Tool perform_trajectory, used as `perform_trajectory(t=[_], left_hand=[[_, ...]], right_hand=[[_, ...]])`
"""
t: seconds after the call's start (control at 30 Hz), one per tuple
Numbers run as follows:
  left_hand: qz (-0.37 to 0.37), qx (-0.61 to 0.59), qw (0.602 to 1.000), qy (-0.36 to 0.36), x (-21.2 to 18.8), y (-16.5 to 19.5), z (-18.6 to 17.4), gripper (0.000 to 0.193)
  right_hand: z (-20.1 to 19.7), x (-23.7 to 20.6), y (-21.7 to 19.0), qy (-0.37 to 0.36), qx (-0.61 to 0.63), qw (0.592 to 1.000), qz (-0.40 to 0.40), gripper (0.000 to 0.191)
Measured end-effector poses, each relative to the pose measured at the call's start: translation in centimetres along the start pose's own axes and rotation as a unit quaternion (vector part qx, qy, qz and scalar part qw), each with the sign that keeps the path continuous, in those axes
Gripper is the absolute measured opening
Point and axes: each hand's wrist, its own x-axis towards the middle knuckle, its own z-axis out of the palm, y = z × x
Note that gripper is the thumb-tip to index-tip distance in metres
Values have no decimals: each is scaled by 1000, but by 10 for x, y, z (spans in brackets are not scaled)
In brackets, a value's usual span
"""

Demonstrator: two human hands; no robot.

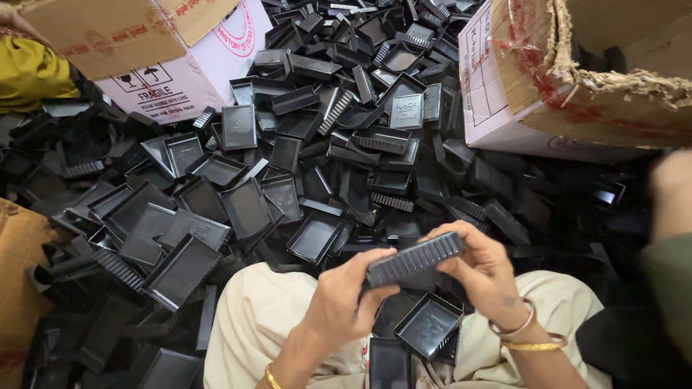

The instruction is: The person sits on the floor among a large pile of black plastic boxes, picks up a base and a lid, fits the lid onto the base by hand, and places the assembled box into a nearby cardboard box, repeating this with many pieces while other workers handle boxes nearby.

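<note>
Both my hands hold one black ribbed plastic tray (414,259) edge-on above my lap. My left hand (344,299) grips its lower left end and my right hand (484,272) grips its upper right end. Two more shallow black trays (427,325) lie in my lap between my knees, just below the held one. A large heap of the same black rectangular trays (317,144) covers the floor in front of me.
A white and brown cardboard box (173,50) stands at the back left. A torn cardboard box (577,72) stands at the back right. Another person's arm in a green sleeve (670,245) is at the right edge. Yellow cloth (29,72) lies far left.
</note>
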Motion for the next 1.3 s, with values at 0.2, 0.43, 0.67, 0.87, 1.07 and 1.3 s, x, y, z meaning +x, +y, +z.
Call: perform_trajectory(t=[0.2, 0.43, 0.67, 0.87, 1.07, 1.3], left_hand=[[-8, 18, 991, 134, 38, -49, -3, 43], [-179, 270, 932, 165, 68, -132, 21, 44], [-286, 255, 908, 168, 72, -149, 12, 26], [-94, 330, 916, 208, -27, -77, -74, 54], [-15, 421, 901, -108, -105, -48, -110, 80], [-155, 272, 949, -23, -59, -33, -76, 59]], right_hand=[[-55, 78, -77, 267, -189, 931, -161, 40], [-54, 109, -14, 219, -438, 872, 24, 41], [0, 117, 52, 140, -564, 781, 230, 54], [-22, 87, 59, 229, -565, 790, 70, 33], [-32, 32, 40, 166, -443, 881, 6, 48], [-5, -7, 24, -24, 56, 998, 30, 97]])
